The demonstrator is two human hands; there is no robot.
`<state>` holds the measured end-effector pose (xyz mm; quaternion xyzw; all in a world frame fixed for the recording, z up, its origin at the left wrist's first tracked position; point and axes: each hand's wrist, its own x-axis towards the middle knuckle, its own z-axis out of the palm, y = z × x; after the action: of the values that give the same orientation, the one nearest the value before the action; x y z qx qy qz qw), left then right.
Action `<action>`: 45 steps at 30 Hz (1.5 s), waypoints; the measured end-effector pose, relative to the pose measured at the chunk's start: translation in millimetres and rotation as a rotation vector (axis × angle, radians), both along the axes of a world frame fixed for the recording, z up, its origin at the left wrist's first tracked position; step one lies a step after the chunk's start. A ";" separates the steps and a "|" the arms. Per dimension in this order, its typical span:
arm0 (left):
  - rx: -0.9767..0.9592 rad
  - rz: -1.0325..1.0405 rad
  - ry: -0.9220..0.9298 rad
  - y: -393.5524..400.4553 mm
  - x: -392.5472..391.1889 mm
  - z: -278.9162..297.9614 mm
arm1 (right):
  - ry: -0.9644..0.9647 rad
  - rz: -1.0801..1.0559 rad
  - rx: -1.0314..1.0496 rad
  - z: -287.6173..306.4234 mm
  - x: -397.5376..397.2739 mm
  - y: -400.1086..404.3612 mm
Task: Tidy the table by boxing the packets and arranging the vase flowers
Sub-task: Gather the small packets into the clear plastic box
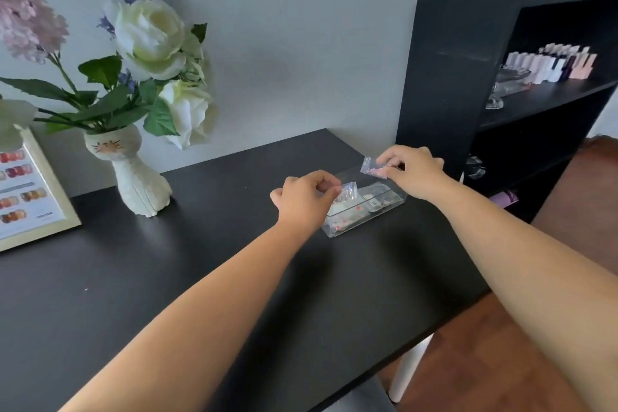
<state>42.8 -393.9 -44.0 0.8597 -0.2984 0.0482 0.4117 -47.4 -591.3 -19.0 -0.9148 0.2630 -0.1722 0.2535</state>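
A clear plastic box (394, 202) sits on the black table (200, 278) near its right edge, with several small packets lying inside. My left hand (302, 199) pinches a small clear packet (347, 192) just over the box's left end. My right hand (413, 170) pinches another small packet (371, 167) with pink bits above the box's far side. A white cat-shaped vase (133, 174) stands at the back left and holds white roses (150, 33), a pink hydrangea (26, 20) and green leaves.
A framed nail-colour chart (30, 194) leans at the far left on the table. A black shelf unit (468, 77) stands right of the table, holding nail polish bottles (551, 65) and a glass stand (505, 87). The wooden floor (485, 361) shows beyond the table's right edge.
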 end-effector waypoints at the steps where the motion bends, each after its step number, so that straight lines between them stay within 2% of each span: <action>1: 0.007 0.012 0.002 -1.4 -0.1 -1.6 | 0.011 -0.009 0.002 -0.6 -0.4 -1.9; 6: 0.050 0.026 -0.031 1.1 -1.2 -8.8 | 0.052 -0.056 0.025 -4.3 -0.2 -4.7; 11: -0.039 0.052 0.078 26.3 -0.5 -1.7 | 0.094 -0.109 0.016 -12.6 2.7 -4.7; 15: -0.026 -0.069 0.157 80.7 3.1 6.3 | 0.076 -0.081 -0.142 -17.7 4.2 -6.4; 19: 0.112 -0.231 0.244 155.1 -0.3 14.9 | 0.015 -0.052 -0.240 -10.9 2.5 7.5; 22: 0.166 -0.241 0.285 210.7 -8.2 20.2 | -0.133 0.045 -0.232 1.0 0.6 38.2; 25: 0.279 -0.155 0.253 266.1 -19.4 23.4 | -0.332 0.218 -0.158 7.7 0.9 88.2; 29: 0.375 -0.070 0.203 328.1 -47.9 14.8 | -0.403 0.511 -0.139 2.2 5.3 168.9; 32: 0.377 -0.041 0.183 350.2 -70.8 1.4 | -0.309 0.721 -0.081 -10.1 11.2 215.3; 36: 0.418 -0.034 0.186 359.1 -91.0 -16.7 | 0.041 0.943 0.009 -31.5 26.4 258.4; 41: 0.443 -0.057 0.204 363.1 -101.0 -27.2 | 0.326 0.989 -0.066 -51.6 36.2 296.5; 45: 0.375 -0.038 0.195 361.7 -100.5 -29.5 | 0.417 0.937 -0.232 -54.6 40.4 310.9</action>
<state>-57.7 -32.2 -73.5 0.9161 -0.2772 -0.0993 0.2721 -6.9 -280.4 -73.6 -0.9713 -0.1500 0.1174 0.1424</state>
